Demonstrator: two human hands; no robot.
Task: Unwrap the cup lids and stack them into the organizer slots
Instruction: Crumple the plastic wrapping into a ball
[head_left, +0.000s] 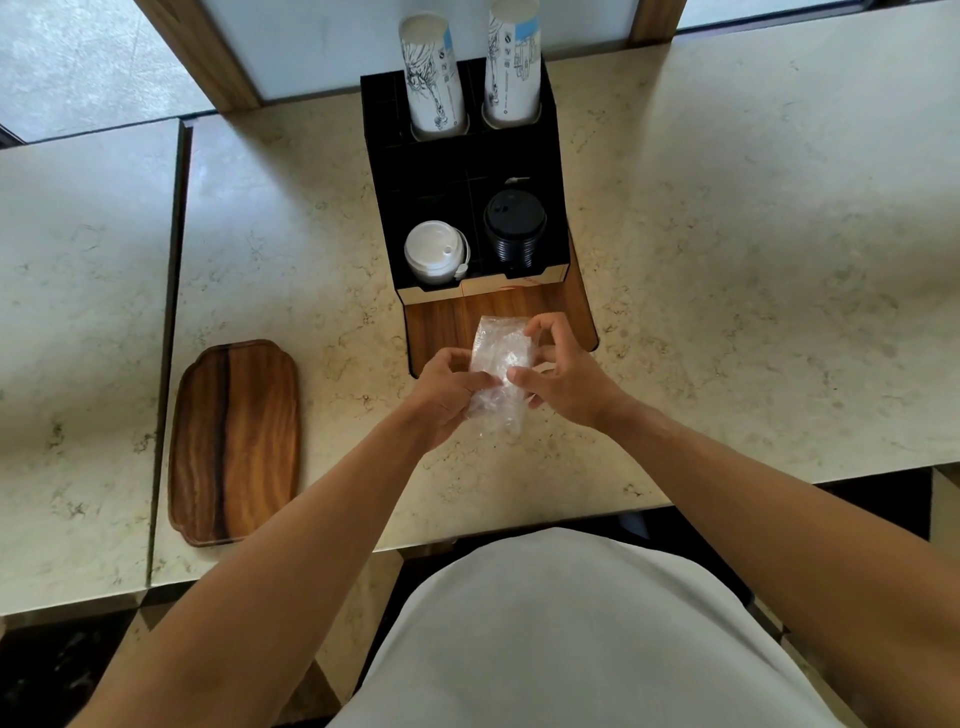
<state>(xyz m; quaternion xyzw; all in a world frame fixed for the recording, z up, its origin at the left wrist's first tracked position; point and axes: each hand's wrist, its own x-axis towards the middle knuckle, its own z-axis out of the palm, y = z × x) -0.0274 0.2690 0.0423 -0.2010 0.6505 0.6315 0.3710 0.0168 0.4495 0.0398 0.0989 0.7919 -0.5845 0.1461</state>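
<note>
Both hands, left hand (449, 387) and right hand (558, 374), pinch a clear plastic-wrapped lid bundle (501, 364) above the desk (727, 260), just before the organizer (462, 171); tearing hard could likely spill lids; slick film may slip.

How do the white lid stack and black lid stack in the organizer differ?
Colour: the white lid stack is pale, the black lid stack dark. Place: the white one fills the organizer's front left slot, the black one the front right. Height: the black stack rises higher and shows many ribbed rims; the white one sits lower. Both stand upright, unwrapped, with the top lid facing up.
</note>
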